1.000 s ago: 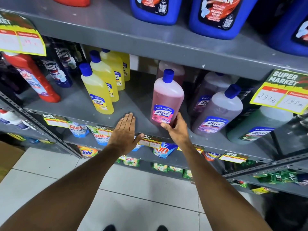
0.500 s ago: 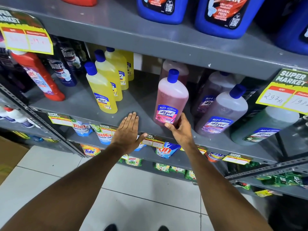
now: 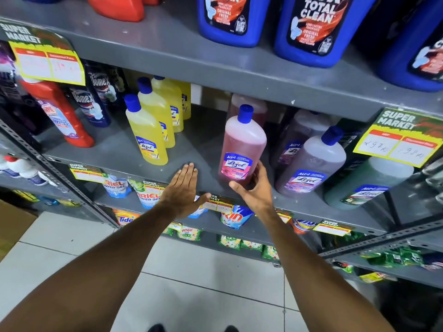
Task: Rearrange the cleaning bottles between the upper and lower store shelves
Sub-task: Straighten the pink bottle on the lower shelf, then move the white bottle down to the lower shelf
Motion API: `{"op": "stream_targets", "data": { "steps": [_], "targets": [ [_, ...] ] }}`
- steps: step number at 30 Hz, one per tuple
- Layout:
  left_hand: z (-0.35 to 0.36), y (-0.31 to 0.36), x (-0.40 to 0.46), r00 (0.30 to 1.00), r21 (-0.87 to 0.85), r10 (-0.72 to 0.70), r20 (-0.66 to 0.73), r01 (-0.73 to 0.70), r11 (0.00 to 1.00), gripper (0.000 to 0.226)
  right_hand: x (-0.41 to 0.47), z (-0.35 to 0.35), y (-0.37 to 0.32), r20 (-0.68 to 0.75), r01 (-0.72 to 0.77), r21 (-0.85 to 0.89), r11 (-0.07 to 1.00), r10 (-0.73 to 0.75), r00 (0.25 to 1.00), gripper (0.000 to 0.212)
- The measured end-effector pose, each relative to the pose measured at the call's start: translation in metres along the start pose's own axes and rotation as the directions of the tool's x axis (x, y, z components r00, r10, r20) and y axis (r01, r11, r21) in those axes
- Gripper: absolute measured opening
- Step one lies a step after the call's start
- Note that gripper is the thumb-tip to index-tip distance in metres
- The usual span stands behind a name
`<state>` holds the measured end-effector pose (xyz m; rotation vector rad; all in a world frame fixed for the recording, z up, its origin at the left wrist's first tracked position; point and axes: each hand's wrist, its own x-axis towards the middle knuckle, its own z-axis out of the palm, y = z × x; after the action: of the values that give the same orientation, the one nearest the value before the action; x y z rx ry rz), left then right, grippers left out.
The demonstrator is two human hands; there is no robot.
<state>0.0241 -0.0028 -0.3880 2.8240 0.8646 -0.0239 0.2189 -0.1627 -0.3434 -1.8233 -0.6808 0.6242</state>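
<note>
A pink Lizol bottle (image 3: pixel 242 149) with a blue cap stands upright near the front of the grey middle shelf (image 3: pixel 115 149). My right hand (image 3: pixel 254 190) curls around its base, thumb in front and fingers at its right side. My left hand (image 3: pixel 183 188) lies flat and open on the shelf's front edge, left of the bottle, touching nothing else. Yellow Lizol bottles (image 3: pixel 147 133) stand in a row to the left. A purple Lizol bottle (image 3: pixel 311 166) and a green one (image 3: pixel 366 183) stand to the right. Big blue jugs (image 3: pixel 309 27) sit on the upper shelf (image 3: pixel 167 49).
A red bottle (image 3: pixel 60 116) and dark Domex bottles (image 3: pixel 88 104) fill the middle shelf's left end. Yellow price tags (image 3: pixel 398 140) hang from the shelf edges. Detergent pouches (image 3: pixel 148 195) line the lower shelves. White tiled floor (image 3: pixel 191 283) lies below.
The view has tilted slightly upward, showing more of the upper shelf. My right hand has closed a little further around the pink bottle's base. The left hand stays flat on the shelf.
</note>
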Motion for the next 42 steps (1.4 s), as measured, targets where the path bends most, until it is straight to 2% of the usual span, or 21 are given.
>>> {"op": "stream_targets", "data": {
  "steps": [2,5,8,11,14,17,19,23,27,30,33,36,42],
  "targets": [
    [-0.012,0.003,-0.007,1.000,-0.012,0.012,-0.002,-0.012,1.000,0.110,-0.012,0.000,-0.006,-0.067,0.029,-0.020,0.999,-0.030,0.997,0.110],
    [-0.036,0.010,-0.028,0.991,-0.031,0.055,-0.122,-0.060,0.998,0.101,-0.036,0.002,-0.021,-0.208,0.073,-0.114,0.991,-0.095,0.973,0.101],
    [-0.070,0.011,-0.058,0.975,-0.019,0.098,-0.201,-0.104,0.994,0.096,-0.065,0.008,-0.052,-0.332,0.177,-0.210,0.961,-0.241,0.912,0.089],
    [-0.107,0.002,-0.096,0.965,0.007,0.104,-0.241,-0.105,0.994,0.095,-0.092,0.020,-0.090,-0.375,0.306,-0.232,0.923,-0.375,0.848,0.075],
    [-0.147,-0.015,-0.128,0.949,0.035,0.107,-0.297,-0.101,0.994,0.092,-0.111,0.041,-0.133,-0.345,0.402,-0.215,0.890,-0.454,0.821,0.060],
    [-0.194,-0.035,-0.155,0.921,0.083,0.096,-0.377,-0.069,0.994,0.090,-0.120,0.065,-0.176,-0.236,0.504,-0.183,0.844,-0.535,0.811,0.051],
    [-0.224,-0.048,-0.169,0.901,0.122,0.066,-0.430,-0.015,0.992,0.090,-0.118,0.080,-0.207,-0.174,0.546,-0.142,0.826,-0.563,0.808,0.049],
    [-0.275,-0.066,-0.197,0.859,0.123,-0.011,-0.511,0.086,0.989,0.092,-0.115,0.106,-0.271,-0.105,0.674,-0.106,0.731,-0.682,0.724,0.044],
    [-0.311,-0.084,-0.218,0.820,0.165,-0.035,-0.571,0.156,0.974,0.093,-0.117,0.135,-0.328,-0.067,0.721,-0.044,0.692,-0.722,0.689,0.038],
    [-0.331,-0.100,-0.229,0.793,0.150,-0.075,-0.604,0.206,0.967,0.094,-0.115,0.150,-0.363,-0.030,0.746,0.021,0.666,-0.745,0.666,0.044],
    [-0.346,-0.123,-0.231,0.793,0.150,-0.125,-0.596,0.263,0.953,0.096,-0.101,0.166,-0.397,-0.045,0.732,0.048,0.679,-0.731,0.681,0.052],
    [-0.361,-0.158,-0.224,0.806,0.181,-0.176,-0.565,0.330,0.926,0.101,-0.081,0.188,-0.425,-0.054,0.677,0.069,0.733,-0.675,0.736,0.062],
    [-0.396,-0.223,-0.196,0.838,0.174,-0.130,-0.530,0.257,0.951,0.104,-0.044,0.234,-0.453,-0.119,0.581,0.036,0.813,-0.573,0.811,0.069]
  ]
}}
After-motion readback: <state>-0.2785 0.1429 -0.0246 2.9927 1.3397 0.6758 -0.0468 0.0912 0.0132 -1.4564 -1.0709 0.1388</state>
